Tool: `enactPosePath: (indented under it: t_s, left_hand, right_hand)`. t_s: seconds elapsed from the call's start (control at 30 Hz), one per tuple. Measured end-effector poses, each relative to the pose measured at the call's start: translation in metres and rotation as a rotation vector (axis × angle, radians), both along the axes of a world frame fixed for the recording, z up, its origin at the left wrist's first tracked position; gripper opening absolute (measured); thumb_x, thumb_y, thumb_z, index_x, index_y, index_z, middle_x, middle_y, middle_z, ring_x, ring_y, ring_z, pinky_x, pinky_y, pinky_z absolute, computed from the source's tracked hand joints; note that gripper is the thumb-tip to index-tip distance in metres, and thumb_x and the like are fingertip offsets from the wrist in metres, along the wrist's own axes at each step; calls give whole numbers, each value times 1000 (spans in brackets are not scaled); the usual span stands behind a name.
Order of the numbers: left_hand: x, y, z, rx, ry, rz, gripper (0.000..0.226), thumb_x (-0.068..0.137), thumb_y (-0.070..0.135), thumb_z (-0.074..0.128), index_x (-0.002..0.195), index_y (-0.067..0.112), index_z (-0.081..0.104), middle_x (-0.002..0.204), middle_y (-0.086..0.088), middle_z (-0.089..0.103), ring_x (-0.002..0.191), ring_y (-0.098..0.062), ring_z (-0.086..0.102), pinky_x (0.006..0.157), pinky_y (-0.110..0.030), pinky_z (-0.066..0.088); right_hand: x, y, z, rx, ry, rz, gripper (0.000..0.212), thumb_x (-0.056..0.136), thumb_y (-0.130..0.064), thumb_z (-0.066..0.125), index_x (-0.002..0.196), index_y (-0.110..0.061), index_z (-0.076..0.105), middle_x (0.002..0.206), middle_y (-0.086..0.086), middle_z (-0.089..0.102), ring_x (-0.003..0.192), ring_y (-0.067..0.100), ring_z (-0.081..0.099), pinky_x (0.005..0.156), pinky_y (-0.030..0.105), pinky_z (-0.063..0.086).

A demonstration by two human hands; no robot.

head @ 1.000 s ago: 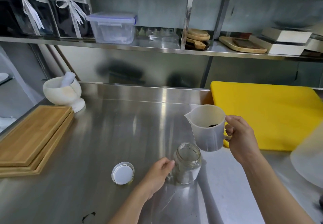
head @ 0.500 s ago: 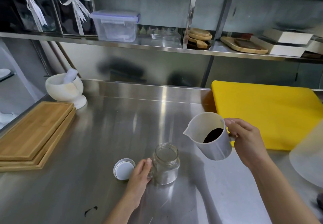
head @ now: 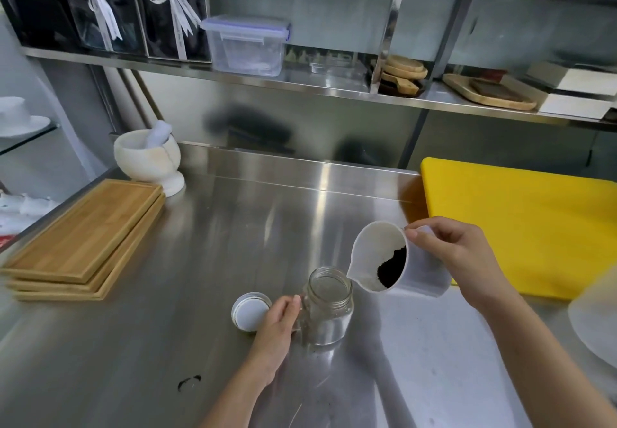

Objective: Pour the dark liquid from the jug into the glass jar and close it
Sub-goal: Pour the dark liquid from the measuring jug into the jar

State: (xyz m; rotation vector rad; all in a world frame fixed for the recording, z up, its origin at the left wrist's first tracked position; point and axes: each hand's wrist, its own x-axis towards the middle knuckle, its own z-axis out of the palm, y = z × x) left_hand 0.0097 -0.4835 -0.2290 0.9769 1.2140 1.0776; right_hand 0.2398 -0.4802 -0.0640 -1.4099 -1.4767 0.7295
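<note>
Tilting jug (head: 414, 274) holding dark liquid (head: 392, 266), empty open glass jar (head: 329, 307)

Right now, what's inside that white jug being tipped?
A small dark pool lies inside the jug, low against its wall, not yet at the spout. The right hand covers the handle. The jar below looks empty.

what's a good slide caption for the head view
Right hand tips the jug toward the open glass jar, steadied by the left hand; lid lies beside it.

Both hands (head: 277, 327) and forearms look bare, with seemingly no sleeves, rings or watch in view.
</note>
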Motion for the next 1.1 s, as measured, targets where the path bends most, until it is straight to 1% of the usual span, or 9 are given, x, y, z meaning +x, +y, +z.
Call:
enactPosePath:
  t_s: [0.13, 0.33, 0.5, 0.63, 0.77, 0.83, 0.93, 1.03, 1.1]
  left_hand:
    - [-1, 1, -2, -7, 11, -10, 26, 91, 33, 46, 72, 18, 56, 74, 1, 52, 77, -14, 49, 84, -34, 42]
    - [-1, 0, -2, 0, 27, -14, 31, 92, 32, 46, 86, 4, 57, 80, 0, 55, 80, -12, 51, 85, -32, 44]
    - [0, 0, 1, -6, 25, -16, 24, 92, 31, 46, 81, 14, 58, 75, 4, 56, 75, -10, 52, 80, -26, 44]
    - [-1, 0, 1, -2, 46, -14, 21, 91, 31, 47, 77, 22, 60, 75, 8, 60, 76, -9, 55, 82, -28, 46]
    - [-2, -1, 3, 12, 48, -15, 22, 92, 31, 47, 74, 24, 59, 73, 10, 59, 75, -8, 54, 80, -28, 46]
    - [-2, -2, 4, 20, 55, -14, 22, 92, 31, 47, 74, 24, 58, 72, 11, 58, 74, -7, 53, 79, -26, 45]
    - [-2, -2, 4, 23, 76, -13, 22, 91, 32, 47, 73, 25, 58, 72, 11, 57, 74, -7, 53, 82, -29, 45]
    - [-2, -3, 4, 28, 86, -12, 24, 91, 33, 48, 69, 27, 57, 70, 11, 58, 73, -7, 53, 82, -30, 45]
    - [-2, -3, 3, 29, 83, -10, 24, 91, 32, 48, 69, 27, 56, 70, 12, 58, 73, -7, 53, 82, -31, 45]
  right_hand:
    - [-7, 3, 6, 4, -90, 18, 9, 83, -17, 65, 77, -18, 71, 78, -3, 70, 72, 6, 58, 62, 24, 44]
    - [-19, 9, 13, 40, -308, 62, 6, 83, -21, 66, 80, -18, 71, 83, 2, 68, 78, 13, 56, 60, 19, 42]
    - [-30, 11, 18, 85, -460, 80, 3, 84, -22, 65, 84, -21, 68, 82, -11, 59, 75, 6, 50, 58, 4, 39]
    - [-33, 15, 16, 76, -549, 100, 8, 83, -29, 65, 90, -25, 67, 95, -2, 60, 82, 11, 51, 63, 12, 37]
    - [-35, 17, 14, 76, -587, 115, 9, 80, -38, 63, 87, -32, 66, 96, 2, 63, 88, 24, 49, 70, 27, 40]
    - [-38, 16, 15, 85, -603, 120, 11, 80, -41, 61, 87, -33, 65, 95, 1, 64, 88, 24, 49, 73, 32, 41]
    - [-44, 15, 18, 114, -629, 130, 10, 81, -35, 63, 87, -28, 68, 87, -9, 61, 85, 19, 49, 78, 38, 43]
    - [-49, 14, 19, 152, -647, 124, 13, 82, -27, 66, 90, -17, 71, 77, -25, 49, 77, 10, 46, 81, 41, 41]
    - [-50, 14, 18, 176, -663, 113, 15, 83, -25, 66, 91, -13, 71, 76, -28, 44, 75, 6, 43, 81, 41, 39]
